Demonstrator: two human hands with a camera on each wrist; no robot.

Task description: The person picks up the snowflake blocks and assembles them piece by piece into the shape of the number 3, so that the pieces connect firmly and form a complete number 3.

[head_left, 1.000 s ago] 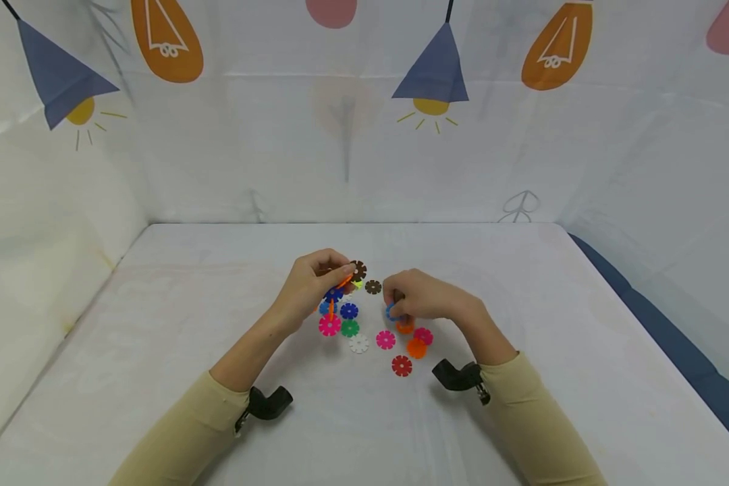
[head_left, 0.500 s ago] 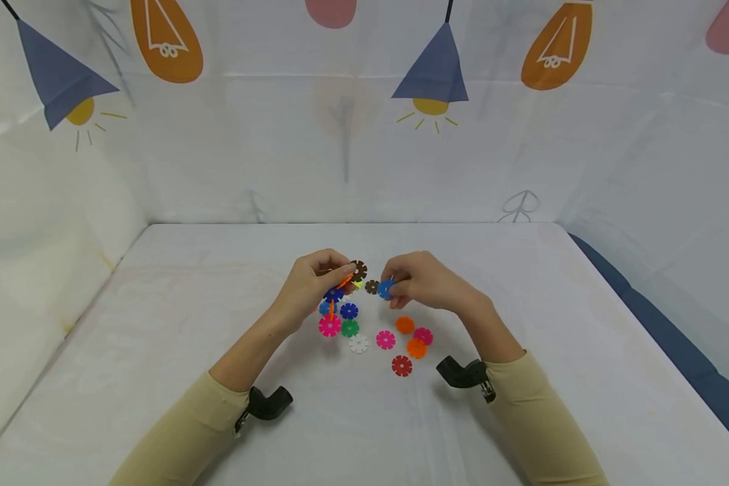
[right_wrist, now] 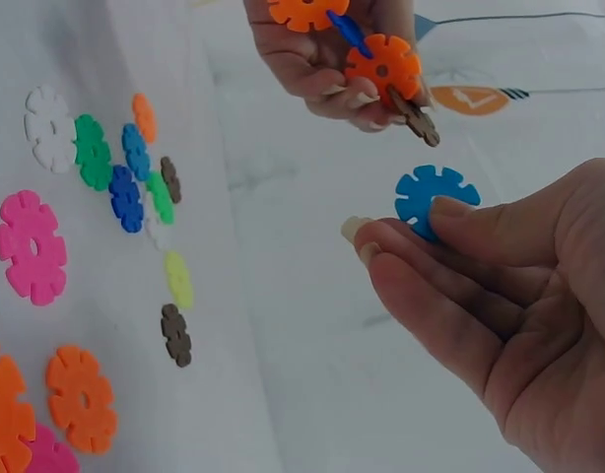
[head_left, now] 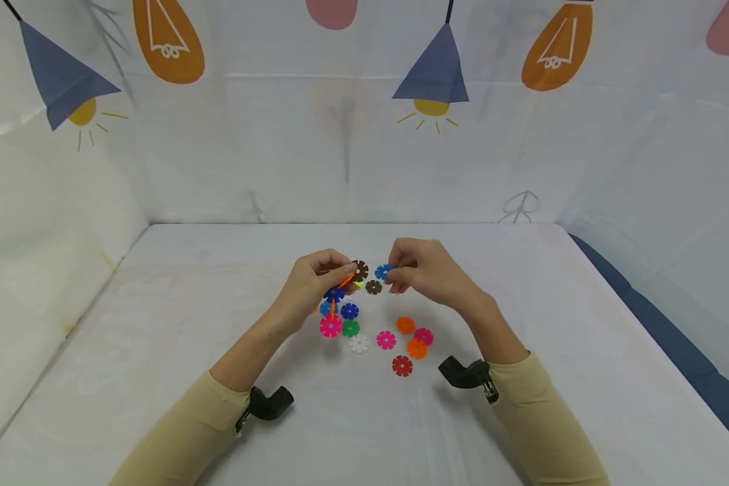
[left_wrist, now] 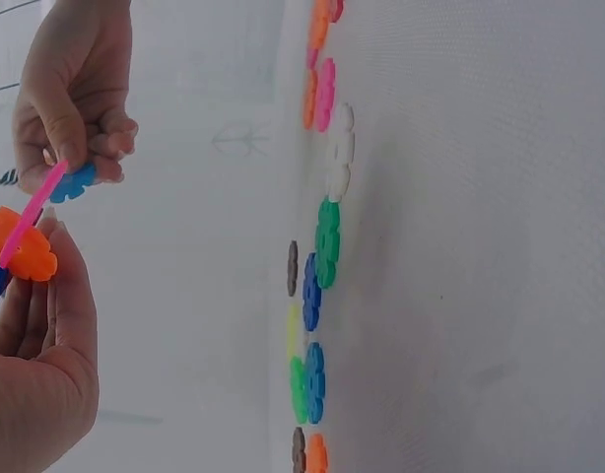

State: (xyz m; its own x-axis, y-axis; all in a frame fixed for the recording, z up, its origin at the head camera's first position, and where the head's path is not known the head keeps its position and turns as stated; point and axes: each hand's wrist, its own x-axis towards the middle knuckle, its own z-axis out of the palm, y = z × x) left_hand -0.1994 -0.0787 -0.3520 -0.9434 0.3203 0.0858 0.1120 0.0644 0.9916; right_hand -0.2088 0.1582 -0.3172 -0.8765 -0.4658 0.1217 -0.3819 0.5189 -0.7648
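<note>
My left hand (head_left: 312, 280) pinches a chain of interlocking slotted plastic discs above the table. The chain's brown disc (head_left: 360, 271) sticks out at the right end, slotted into an orange disc (right_wrist: 383, 69); a dark blue disc (right_wrist: 350, 33) links that to a second orange one. A pink disc (head_left: 331, 326) hangs at the chain's lower end. Between thumb and fingers, my right hand (head_left: 428, 270) holds a light blue disc (right_wrist: 438, 197), its slotted edge facing the brown disc. A small gap separates the two in the right wrist view.
Several loose discs lie on the white table (head_left: 176, 337): a red disc (head_left: 402, 366), a white disc (head_left: 359, 343), a green disc (head_left: 350, 329) and a brown disc (head_left: 373, 287) among them. Behind stands a white printed curtain (head_left: 267, 135).
My right hand has lifted the light blue disc from beside the orange ones and brought it up and slightly left, near the chain's brown end. The left hand stays nearly still.
</note>
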